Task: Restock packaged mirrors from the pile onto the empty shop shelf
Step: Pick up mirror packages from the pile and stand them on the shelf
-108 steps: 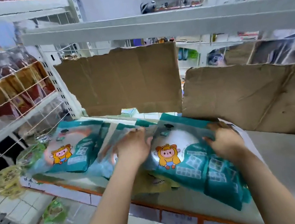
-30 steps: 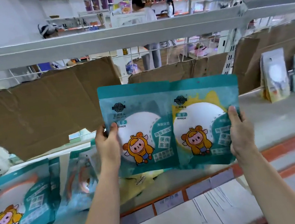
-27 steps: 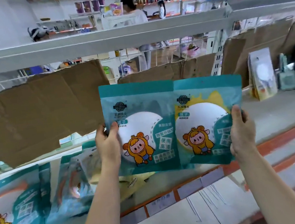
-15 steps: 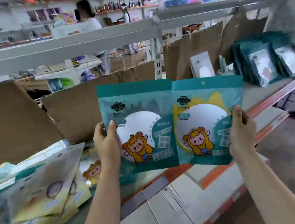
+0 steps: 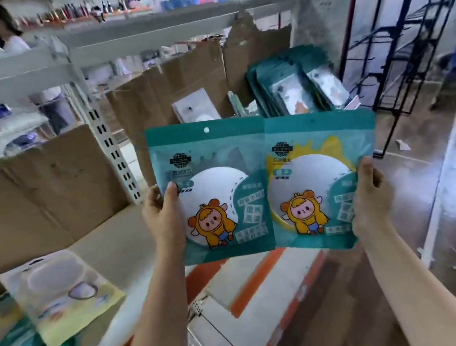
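Two teal mirror packs were upright, side by side, each showing a white disc and a yellow-hooded cartoon figure. The left pack point(image 5: 213, 157) overlapped the right pack point(image 5: 322, 165), which sat at its three o'clock and bore a yellow splash. The left hand point(image 5: 163, 220) pinched the first at its nine o'clock edge, and the right hand point(image 5: 371, 199) pinched the second at three. The pile point(image 5: 59, 293) lay flat on the shelf point(image 5: 120, 246) at eight o'clock. At one o'clock, a row of teal packs point(image 5: 296, 84) stood leaning.

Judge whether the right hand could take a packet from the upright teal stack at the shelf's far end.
Probably not as is: the right hand grips a mirror packet, though the way to the teal stack beyond looks unobstructed.
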### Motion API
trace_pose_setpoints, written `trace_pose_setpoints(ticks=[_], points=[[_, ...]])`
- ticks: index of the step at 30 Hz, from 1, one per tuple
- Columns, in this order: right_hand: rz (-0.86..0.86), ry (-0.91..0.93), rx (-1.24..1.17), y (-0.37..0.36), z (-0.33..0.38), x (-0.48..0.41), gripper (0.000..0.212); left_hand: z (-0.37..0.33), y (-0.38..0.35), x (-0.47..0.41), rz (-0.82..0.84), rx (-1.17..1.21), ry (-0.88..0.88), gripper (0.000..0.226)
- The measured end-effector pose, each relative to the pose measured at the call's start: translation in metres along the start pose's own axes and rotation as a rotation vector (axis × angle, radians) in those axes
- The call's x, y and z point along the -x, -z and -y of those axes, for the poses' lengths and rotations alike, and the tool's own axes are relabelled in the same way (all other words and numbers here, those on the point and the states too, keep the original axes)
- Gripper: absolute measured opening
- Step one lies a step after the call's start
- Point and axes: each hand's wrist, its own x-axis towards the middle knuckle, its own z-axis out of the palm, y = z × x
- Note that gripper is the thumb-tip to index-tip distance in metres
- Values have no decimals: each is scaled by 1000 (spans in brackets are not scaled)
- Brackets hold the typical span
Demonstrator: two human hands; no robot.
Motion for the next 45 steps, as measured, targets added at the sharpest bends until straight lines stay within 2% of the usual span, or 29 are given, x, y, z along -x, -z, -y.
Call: trace_pose_setpoints(ticks=[7,12,16,19,27,34,37,40,43,45], points=[[-139,48,107,23,-7,-88,38,45,-101,-34,51,8,27,19],[-226,53,102,27,-3,-152,37,73,-180,-64,118,69,80,15],[-288,80,149,34,-3,-194,40,92,-236,-81,151,22,92,8],[-312,85,162,41,-6,-224,40,104,-272,-93,180,0,84,19],[-253,69,160,47,-16,-323,41,140,-357,-105,176,-23,86,22],[-159,61,187,47,-19,-424,42,169,-428,-108,40,-22,100,17],[-80,44,127,40,-16,-460,38,175,-451,-110,-29,-3,89,14],[-48,41,113,30,-19,-493,43,181,-471,-117,-65,-4,73,11],[-4,23,81,16,-26,-524,43,187,-488,-129,-135,-9,36,19],[38,17,72,5,-30,-543,50,192,-499,-140,-160,-4,13,11]])
